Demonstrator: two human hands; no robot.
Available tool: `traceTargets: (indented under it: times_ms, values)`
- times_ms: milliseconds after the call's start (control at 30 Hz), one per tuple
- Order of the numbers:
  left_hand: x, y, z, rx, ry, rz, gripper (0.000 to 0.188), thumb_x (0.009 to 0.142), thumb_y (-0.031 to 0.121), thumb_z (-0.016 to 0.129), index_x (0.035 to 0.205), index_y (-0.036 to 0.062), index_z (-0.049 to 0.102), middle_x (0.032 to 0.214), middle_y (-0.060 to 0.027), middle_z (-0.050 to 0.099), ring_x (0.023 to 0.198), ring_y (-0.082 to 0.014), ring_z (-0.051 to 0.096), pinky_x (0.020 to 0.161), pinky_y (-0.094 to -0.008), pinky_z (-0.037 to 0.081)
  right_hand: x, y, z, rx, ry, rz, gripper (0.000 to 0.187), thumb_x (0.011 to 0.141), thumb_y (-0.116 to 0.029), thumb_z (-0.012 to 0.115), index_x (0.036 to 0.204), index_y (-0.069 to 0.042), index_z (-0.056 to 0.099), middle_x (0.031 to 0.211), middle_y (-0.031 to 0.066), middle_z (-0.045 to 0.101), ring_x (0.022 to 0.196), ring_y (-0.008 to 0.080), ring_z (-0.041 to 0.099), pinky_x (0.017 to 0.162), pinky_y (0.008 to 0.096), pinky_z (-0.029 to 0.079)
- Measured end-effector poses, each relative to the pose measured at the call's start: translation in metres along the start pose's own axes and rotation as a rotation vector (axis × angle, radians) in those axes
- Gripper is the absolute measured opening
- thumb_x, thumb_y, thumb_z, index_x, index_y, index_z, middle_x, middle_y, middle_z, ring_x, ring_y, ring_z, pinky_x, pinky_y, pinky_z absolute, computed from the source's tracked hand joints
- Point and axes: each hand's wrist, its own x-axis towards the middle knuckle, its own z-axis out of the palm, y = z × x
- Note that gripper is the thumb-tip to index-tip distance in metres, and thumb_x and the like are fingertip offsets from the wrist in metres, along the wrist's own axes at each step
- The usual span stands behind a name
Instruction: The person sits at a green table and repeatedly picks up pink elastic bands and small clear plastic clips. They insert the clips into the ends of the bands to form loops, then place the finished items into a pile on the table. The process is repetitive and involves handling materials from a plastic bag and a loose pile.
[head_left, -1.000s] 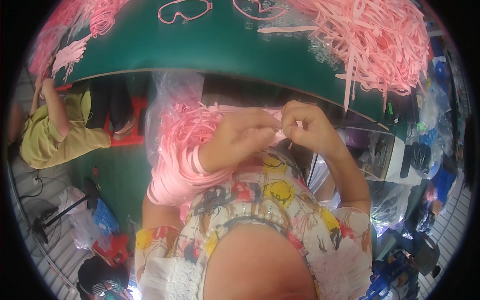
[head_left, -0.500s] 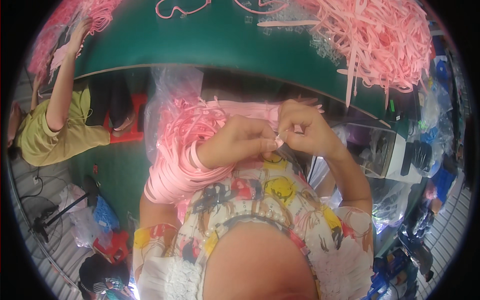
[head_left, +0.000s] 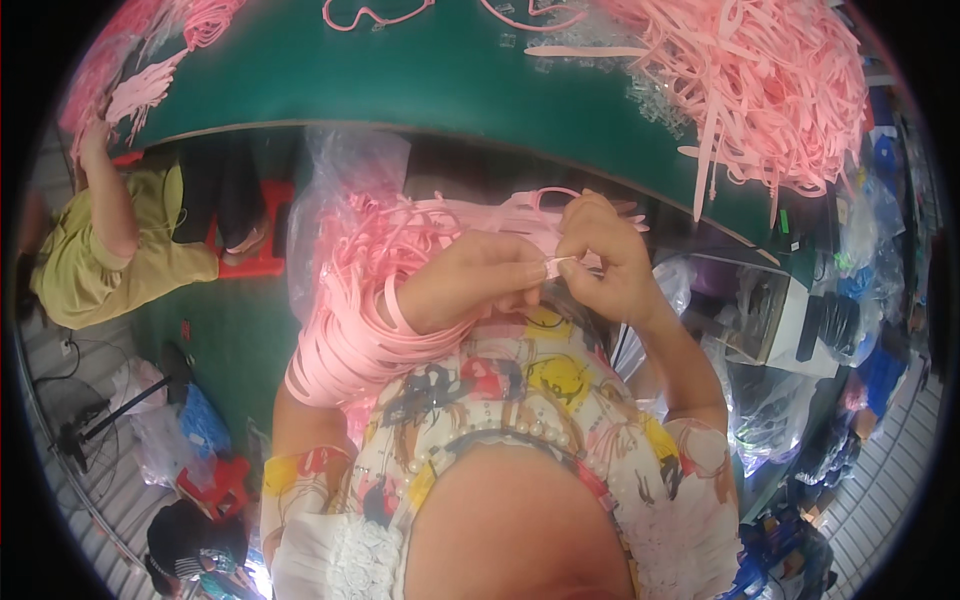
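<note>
Just above my lap, my left hand [head_left: 480, 278] and my right hand [head_left: 608, 252] meet fingertip to fingertip. Both are closed in a pinch on a thin pink strap [head_left: 553, 266]; the fingers cover most of the piece they hold. Part of a pink loop [head_left: 552, 193] rises behind my right hand. Many finished-looking pink strap loops [head_left: 350, 345] hang stacked around my left forearm. A tangle of loose pink straps [head_left: 385, 232] lies beyond it, and a flatter bundle of pink straps [head_left: 500, 212] lies behind my hands.
The green table [head_left: 400, 85] curves ahead, bearing a big heap of pink straps [head_left: 770, 90] and small clear plastic clips [head_left: 655, 105]. At left a co-worker in a yellow-green shirt [head_left: 110, 250] handles pink straps. A clear plastic bag [head_left: 350, 170] hangs beside my lap; a box [head_left: 780, 315] stands right.
My right hand has turned slightly and a pink loop now shows behind it. Both hands keep their pinch. The co-worker's raised arm has come down from the pink straps at the left.
</note>
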Motion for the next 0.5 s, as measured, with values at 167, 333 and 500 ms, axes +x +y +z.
traceTargets:
  times_ms: [167,333,500]
  values:
    - [-0.001,-0.002,-0.001,0.147,0.03,0.049,0.021,0.092,0.021,0.058,0.088,0.0004,0.062,0.073,-0.0001,0.055,0.067,-0.0067,0.047,0.061,-0.0212,0.039,0.002,0.002,0.0,0.015,-0.012,-0.006,0.008,0.064,-0.006,0.061,0.071,-0.007,0.056,0.072,0.0044,0.051,0.073,0.0219,0.048,0.076,0.0346,0.035]
    - [-0.007,0.011,0.007,0.158,0.083,0.038,0.021,0.092,0.019,0.058,0.093,-0.0013,0.063,0.076,0.0008,0.055,0.069,-0.0057,0.047,0.062,-0.0207,0.039,0.009,-0.019,-0.002,-0.181,-0.005,0.013,0.02,0.066,-0.013,0.069,0.084,-0.008,0.063,0.077,0.0045,0.056,0.078,0.0224,0.053,0.078,0.0349,0.037]
    - [-0.009,0.015,0.01,0.211,0.113,0.076,0.02,0.091,0.017,0.058,0.094,-0.0023,0.063,0.074,0.0015,0.054,0.067,-0.0062,0.048,0.06,-0.0215,0.04,0.007,-0.01,-0.001,-0.113,-0.028,-0.012,0.028,0.067,-0.018,0.074,0.091,-0.007,0.066,0.084,0.0057,0.062,0.078,0.0228,0.055,0.079,0.0353,0.038]
